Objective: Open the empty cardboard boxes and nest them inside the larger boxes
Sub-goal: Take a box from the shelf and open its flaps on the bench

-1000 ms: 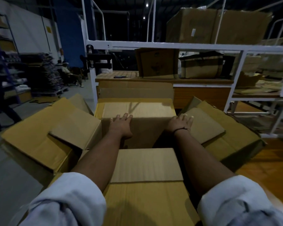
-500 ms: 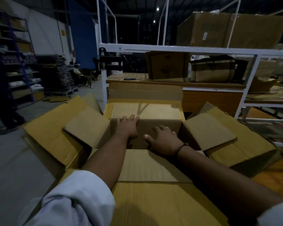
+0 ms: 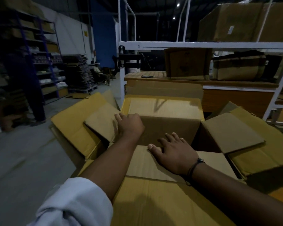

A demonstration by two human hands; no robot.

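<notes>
**Both hands on an open box nested in a bigger one**

Much is dim. The floor of the inner box (image 3: 168, 129) is lost in shadow, so what lies inside it cannot be made out. The larger box (image 3: 153, 203) shows only its yellow flaps, which spread beneath the paler ones; its walls are hidden and its near flap runs off the bottom edge. The left hand (image 3: 130, 126) shows only its back. It sits at the far left corner of the opening, beside the left flap (image 3: 101, 123), with its fingertips out of sight, so whether it grasps the rim or just rests there cannot be told. The rolled sleeve (image 3: 77, 201) is cut off at the frame edge.

The right hand (image 3: 175, 152) lies flat with its fingers spread and straight, palm down on the near flap (image 3: 144, 165), fingertips at the lip of the opening. It grasps nothing.

The inner box stands upright in the middle of the view, mouth up, all four flaps folded outward. Its wider sides face toward and away from the person, so its long axis appears to run left to right. A white rack (image 3: 203, 45) stands just behind it.
</notes>
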